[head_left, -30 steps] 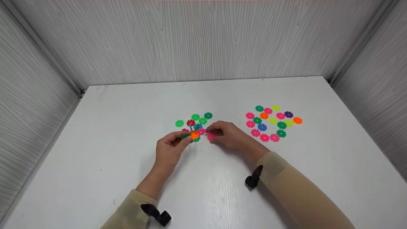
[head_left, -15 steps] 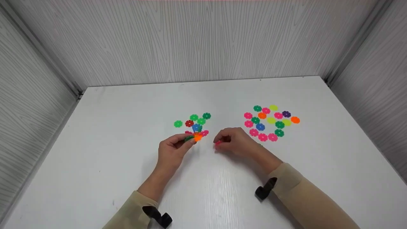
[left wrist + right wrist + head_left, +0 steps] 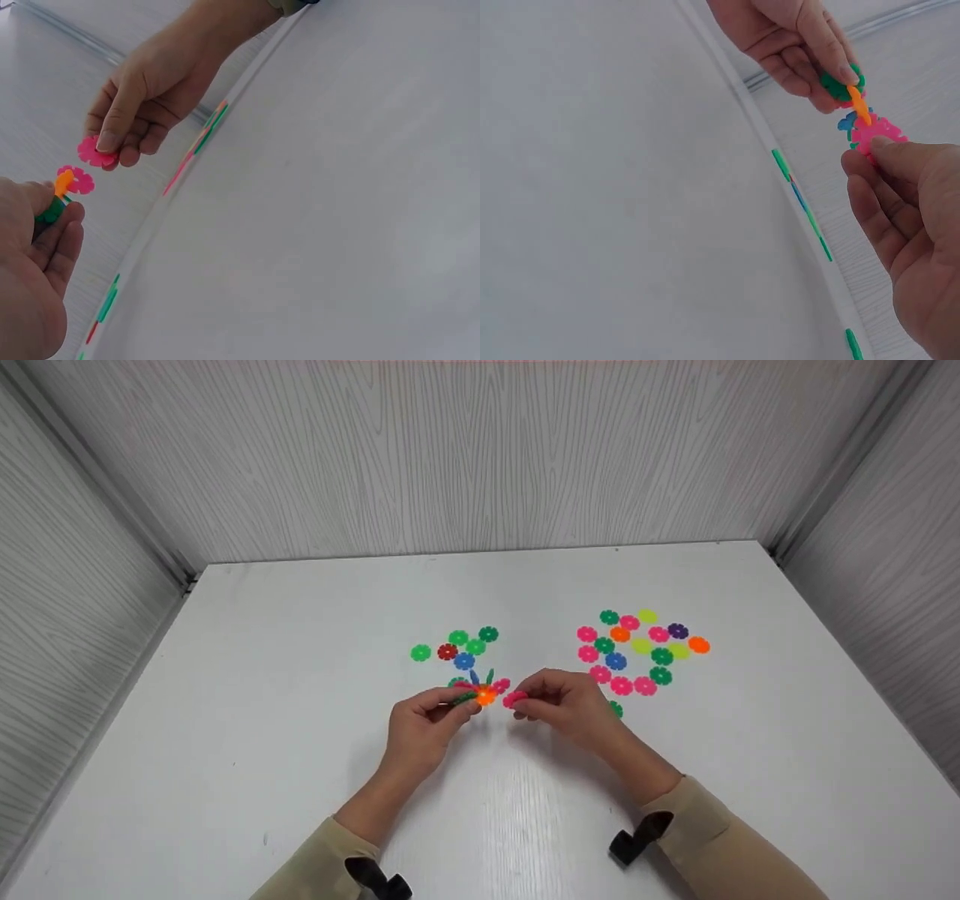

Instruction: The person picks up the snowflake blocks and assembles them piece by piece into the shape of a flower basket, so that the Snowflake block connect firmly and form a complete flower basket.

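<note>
While the left grip pinches one cluster, the right pinches one pink disc

Booth-like workspace, building type unclear: grey wood-grain panels lined far and side edges of a white table.

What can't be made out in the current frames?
Head: a loose green disc is partly covered by the right hand.
Head: how the orange disc joins its neighbours is too small to read.
Left wrist: the left hand is cut off by the left edge.
Left wrist: loose slotted discs appear edge-on, so faces and count are unclear.
Right wrist: the left hand covers part of its dark green disc.
</note>
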A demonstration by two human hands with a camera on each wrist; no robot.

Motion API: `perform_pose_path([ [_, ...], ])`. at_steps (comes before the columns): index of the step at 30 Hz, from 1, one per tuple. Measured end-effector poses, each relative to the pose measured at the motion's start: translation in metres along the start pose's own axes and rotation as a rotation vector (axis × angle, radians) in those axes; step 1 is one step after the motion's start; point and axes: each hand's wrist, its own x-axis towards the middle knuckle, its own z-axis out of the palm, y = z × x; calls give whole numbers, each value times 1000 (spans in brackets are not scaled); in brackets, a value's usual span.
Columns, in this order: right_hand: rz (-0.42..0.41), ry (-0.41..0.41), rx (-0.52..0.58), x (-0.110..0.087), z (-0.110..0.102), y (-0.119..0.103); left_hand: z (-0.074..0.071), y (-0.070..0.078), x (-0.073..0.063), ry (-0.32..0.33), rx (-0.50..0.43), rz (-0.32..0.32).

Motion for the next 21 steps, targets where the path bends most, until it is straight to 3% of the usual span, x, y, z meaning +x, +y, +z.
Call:
perform_pose_path([
  [12, -101, 17, -34, -1, 9, -1, 3, 1, -3, -37, 72, 78],
  [21, -128, 58, -73, -1, 8, 2, 3, 2, -5, -32, 48, 67],
])
